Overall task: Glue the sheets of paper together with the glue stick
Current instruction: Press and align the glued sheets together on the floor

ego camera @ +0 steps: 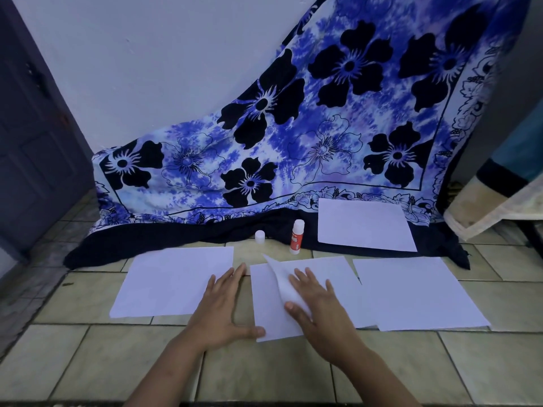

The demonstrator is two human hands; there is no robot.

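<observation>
Several white paper sheets lie on the tiled floor. My right hand (pixel 316 304) presses flat on the middle sheets (pixel 270 306), where the upper sheet's left side curls up off the one beneath. My left hand (pixel 224 306) lies spread on the floor beside them, its thumb touching the bottom sheet's near corner. A left sheet (pixel 173 282) and a right sheet (pixel 411 292) flank them. Another sheet (pixel 364 223) rests on the cloth behind. The glue stick (pixel 296 237) stands upright and uncapped, with its white cap (pixel 259 237) to the left.
A blue flowered cloth (pixel 293 127) hangs down the wall and spreads onto the floor behind the sheets. A dark door (pixel 32 142) is at the left. A padded object (pixel 493 207) sits at the right edge.
</observation>
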